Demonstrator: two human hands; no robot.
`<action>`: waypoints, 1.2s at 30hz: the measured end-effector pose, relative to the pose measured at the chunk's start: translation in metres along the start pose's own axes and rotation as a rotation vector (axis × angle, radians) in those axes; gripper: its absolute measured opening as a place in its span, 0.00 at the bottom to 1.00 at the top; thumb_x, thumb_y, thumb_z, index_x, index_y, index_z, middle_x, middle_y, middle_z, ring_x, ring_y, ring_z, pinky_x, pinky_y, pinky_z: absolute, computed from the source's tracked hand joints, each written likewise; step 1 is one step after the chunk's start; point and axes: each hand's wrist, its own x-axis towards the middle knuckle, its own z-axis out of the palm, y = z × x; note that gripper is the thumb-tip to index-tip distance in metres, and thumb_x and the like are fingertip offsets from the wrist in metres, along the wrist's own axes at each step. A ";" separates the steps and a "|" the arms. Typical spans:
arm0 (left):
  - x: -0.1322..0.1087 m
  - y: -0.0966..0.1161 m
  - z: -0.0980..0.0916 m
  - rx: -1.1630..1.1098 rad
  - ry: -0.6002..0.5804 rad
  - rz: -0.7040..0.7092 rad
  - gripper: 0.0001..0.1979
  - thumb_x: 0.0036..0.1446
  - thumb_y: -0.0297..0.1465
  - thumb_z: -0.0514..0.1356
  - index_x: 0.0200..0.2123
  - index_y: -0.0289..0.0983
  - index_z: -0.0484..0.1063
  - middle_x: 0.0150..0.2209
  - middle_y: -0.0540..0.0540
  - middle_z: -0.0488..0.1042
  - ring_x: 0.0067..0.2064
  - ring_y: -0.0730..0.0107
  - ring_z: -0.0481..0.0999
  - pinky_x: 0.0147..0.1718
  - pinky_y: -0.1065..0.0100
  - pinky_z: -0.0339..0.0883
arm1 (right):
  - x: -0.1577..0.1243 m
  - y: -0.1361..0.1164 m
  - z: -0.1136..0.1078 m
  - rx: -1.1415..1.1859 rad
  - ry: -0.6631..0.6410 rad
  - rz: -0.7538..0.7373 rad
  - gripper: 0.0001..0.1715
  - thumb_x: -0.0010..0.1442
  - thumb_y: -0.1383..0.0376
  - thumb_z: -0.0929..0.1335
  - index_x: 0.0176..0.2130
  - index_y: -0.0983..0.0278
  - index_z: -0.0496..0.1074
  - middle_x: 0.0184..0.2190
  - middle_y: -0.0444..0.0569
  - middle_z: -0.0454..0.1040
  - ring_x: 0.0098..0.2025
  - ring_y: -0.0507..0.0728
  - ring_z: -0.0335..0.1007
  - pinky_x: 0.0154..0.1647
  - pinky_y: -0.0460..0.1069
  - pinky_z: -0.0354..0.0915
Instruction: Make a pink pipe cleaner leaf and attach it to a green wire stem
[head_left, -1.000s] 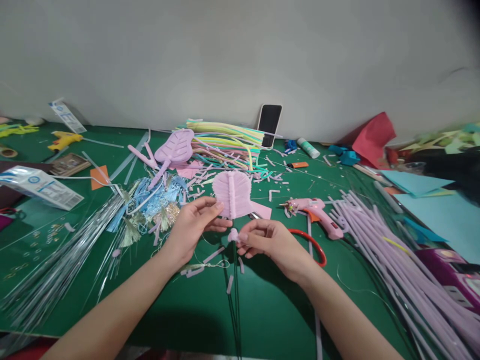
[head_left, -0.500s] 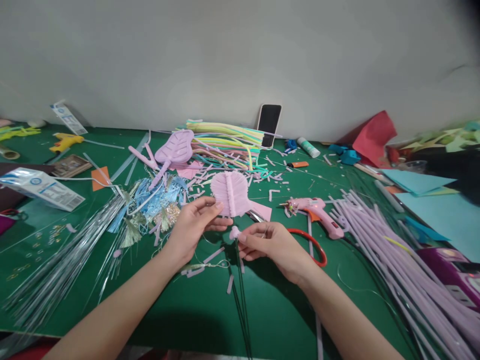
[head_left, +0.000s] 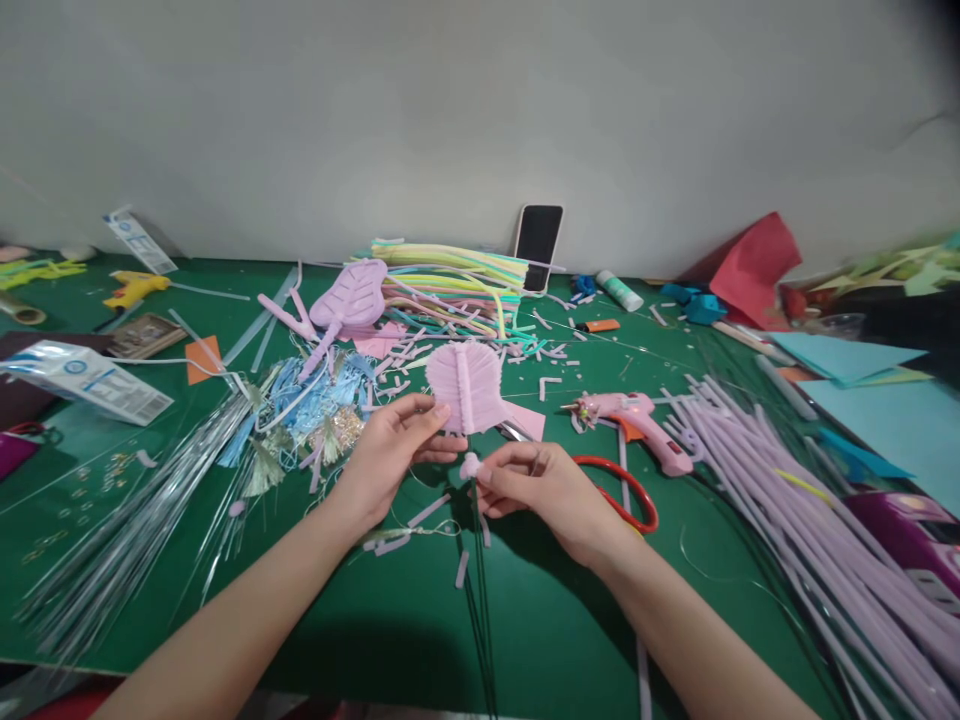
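My left hand (head_left: 397, 445) pinches the lower left edge of a lilac, leaf-shaped fan piece (head_left: 480, 390) with a fuzzy raised rib down its middle. Just below it, my right hand (head_left: 536, 485) closes its fingertips on a small lilac knob (head_left: 470, 465), from which long thin dark wires (head_left: 482, 590) hang toward the table's front. A narrow gap shows between knob and fan piece. Red-handled scissors (head_left: 637, 490) lie partly behind my right hand. Beyond the hands rests a finished-looking lilac leaf fan (head_left: 349, 300) with a handle.
A pink glue gun (head_left: 634, 420) and a bundle of lilac pipe cleaners (head_left: 765, 500) lie at right. Silver wires (head_left: 150, 510) and blue tassels (head_left: 322, 390) are at left. Coloured pipe cleaners (head_left: 450, 280) and a phone (head_left: 538, 245) stand at the back.
Both hands keep their holds with almost no movement. The view has shifted very slightly, and the fan piece sits a touch farther right.
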 end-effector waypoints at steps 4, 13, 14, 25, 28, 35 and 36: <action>-0.003 0.000 -0.001 0.126 -0.118 0.008 0.15 0.48 0.37 0.69 0.35 0.35 0.70 0.31 0.49 0.76 0.32 0.70 0.79 0.29 0.73 0.72 | 0.000 -0.003 -0.002 0.027 0.022 -0.010 0.16 0.45 0.57 0.78 0.27 0.66 0.76 0.23 0.45 0.78 0.24 0.49 0.75 0.28 0.42 0.72; -0.005 0.003 -0.002 0.210 -0.118 -0.094 0.26 0.41 0.30 0.73 0.41 0.36 0.65 0.31 0.50 0.77 0.33 0.68 0.79 0.36 0.66 0.73 | -0.001 -0.004 -0.006 -0.030 0.013 -0.016 0.18 0.47 0.55 0.77 0.30 0.67 0.76 0.25 0.47 0.80 0.27 0.51 0.78 0.31 0.44 0.73; -0.004 0.003 -0.003 0.216 -0.121 -0.087 0.25 0.41 0.30 0.73 0.40 0.35 0.65 0.31 0.50 0.77 0.33 0.68 0.79 0.36 0.66 0.73 | -0.001 -0.004 -0.006 -0.028 0.010 -0.016 0.19 0.47 0.54 0.76 0.30 0.67 0.76 0.26 0.47 0.80 0.27 0.51 0.78 0.30 0.44 0.73; -0.003 0.002 -0.007 0.184 -0.208 -0.098 0.15 0.43 0.30 0.72 0.33 0.35 0.71 0.26 0.51 0.76 0.29 0.70 0.79 0.36 0.66 0.74 | -0.001 -0.006 -0.001 -0.016 0.014 -0.026 0.19 0.42 0.56 0.78 0.28 0.66 0.73 0.22 0.44 0.78 0.24 0.51 0.77 0.28 0.44 0.72; -0.003 0.001 -0.007 0.140 -0.193 -0.098 0.15 0.42 0.31 0.72 0.34 0.35 0.73 0.29 0.50 0.77 0.30 0.71 0.78 0.35 0.68 0.73 | 0.000 -0.005 -0.002 -0.009 0.005 -0.038 0.18 0.44 0.57 0.78 0.28 0.66 0.74 0.22 0.44 0.78 0.24 0.50 0.76 0.27 0.43 0.72; -0.002 0.000 -0.007 0.123 -0.238 -0.161 0.10 0.45 0.34 0.71 0.27 0.34 0.78 0.27 0.49 0.76 0.30 0.75 0.74 0.32 0.74 0.69 | -0.002 -0.002 -0.001 -0.043 -0.019 -0.045 0.17 0.45 0.56 0.77 0.28 0.66 0.74 0.22 0.44 0.78 0.25 0.50 0.76 0.28 0.43 0.71; -0.002 0.001 -0.007 0.133 -0.237 -0.160 0.09 0.44 0.33 0.71 0.26 0.34 0.78 0.26 0.50 0.76 0.29 0.75 0.74 0.32 0.74 0.69 | -0.003 -0.003 -0.002 -0.058 -0.021 -0.036 0.18 0.45 0.56 0.77 0.28 0.66 0.74 0.22 0.44 0.78 0.25 0.50 0.76 0.28 0.43 0.71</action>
